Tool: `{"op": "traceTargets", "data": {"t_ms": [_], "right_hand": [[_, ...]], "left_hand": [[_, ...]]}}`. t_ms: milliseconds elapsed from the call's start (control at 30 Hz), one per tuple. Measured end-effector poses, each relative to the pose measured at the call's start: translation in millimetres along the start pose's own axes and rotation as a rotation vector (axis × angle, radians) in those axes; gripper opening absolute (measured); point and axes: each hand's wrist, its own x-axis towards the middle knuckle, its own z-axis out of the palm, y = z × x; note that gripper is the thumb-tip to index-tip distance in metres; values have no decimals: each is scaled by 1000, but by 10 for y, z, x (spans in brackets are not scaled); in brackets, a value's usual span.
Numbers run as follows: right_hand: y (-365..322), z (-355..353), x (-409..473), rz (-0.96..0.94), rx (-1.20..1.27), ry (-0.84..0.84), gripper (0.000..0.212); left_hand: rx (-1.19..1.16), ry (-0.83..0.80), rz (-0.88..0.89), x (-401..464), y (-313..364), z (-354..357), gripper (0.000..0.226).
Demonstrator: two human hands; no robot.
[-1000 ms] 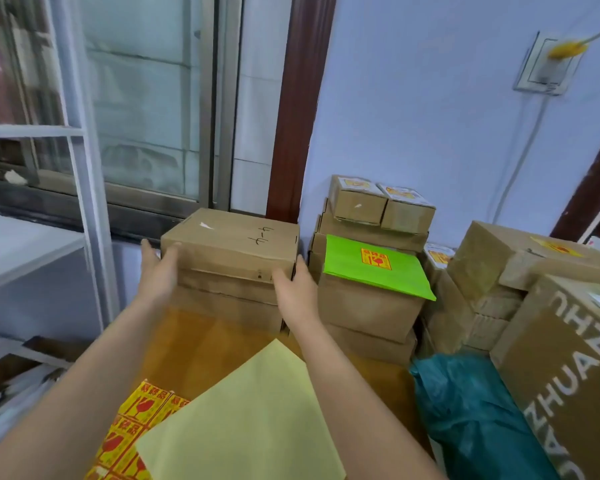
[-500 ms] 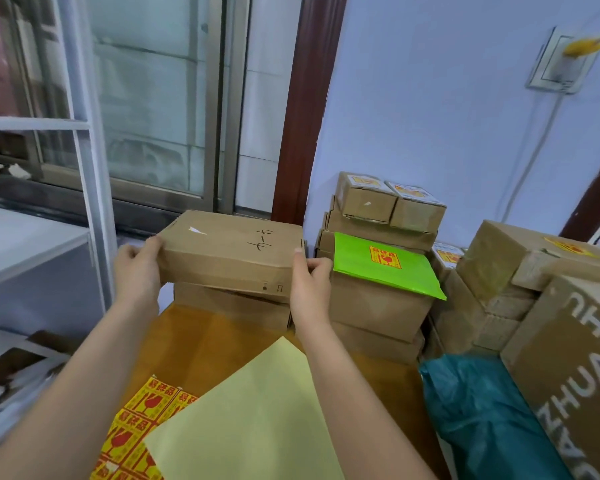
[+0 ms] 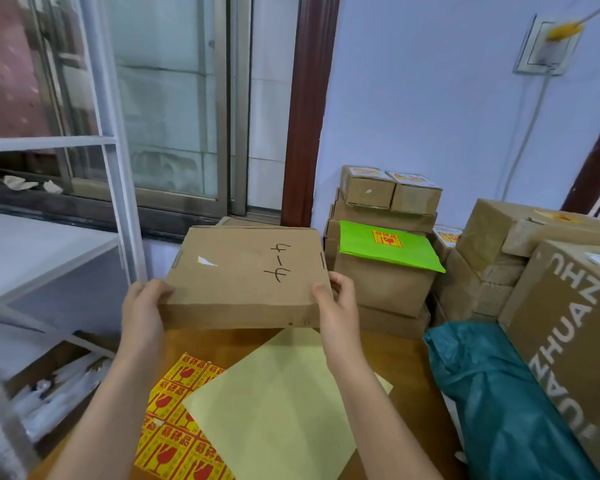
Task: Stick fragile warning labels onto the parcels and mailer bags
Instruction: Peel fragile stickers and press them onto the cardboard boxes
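A flat brown cardboard parcel (image 3: 243, 271) with handwritten marks on top is held above the wooden table (image 3: 399, 362). My left hand (image 3: 142, 313) grips its near left corner and my right hand (image 3: 336, 306) grips its near right corner. Below it lies a sheet of yellow-and-red fragile labels (image 3: 174, 417), partly covered by a pale yellow backing sheet (image 3: 281, 410). To the right, a green mailer bag (image 3: 388, 251) carrying a label lies on a stack of boxes.
Labelled small boxes (image 3: 388, 188) top the stack by the blue wall. More cartons (image 3: 520, 237) and a large printed carton (image 3: 575, 334) crowd the right, with a teal bag (image 3: 499, 403) in front. A white shelf frame (image 3: 118, 202) stands left, below a window.
The parcel has been lifted off the box beneath it and drawn toward me over the table. Both hands shifted from its sides to its near corners.
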Motion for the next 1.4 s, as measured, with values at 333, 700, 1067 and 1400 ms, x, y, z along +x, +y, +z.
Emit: {"op": "traceTargets", "data": {"t_ms": [333, 700, 1067, 1400], "right_hand": [[94, -552, -529, 14, 36, 18, 39], [159, -1018, -1013, 66, -87, 181, 30], [310, -1336, -1311, 104, -397, 236, 53], [349, -1402, -1303, -10, -824, 168, 52]], "left_hand": [[160, -318, -213, -324, -129, -107, 34], [230, -310, -111, -909, -339, 83, 30], [464, -336, -140, -1222, -578, 235, 27], [653, -400, -74, -1258, -653, 334, 25]]}}
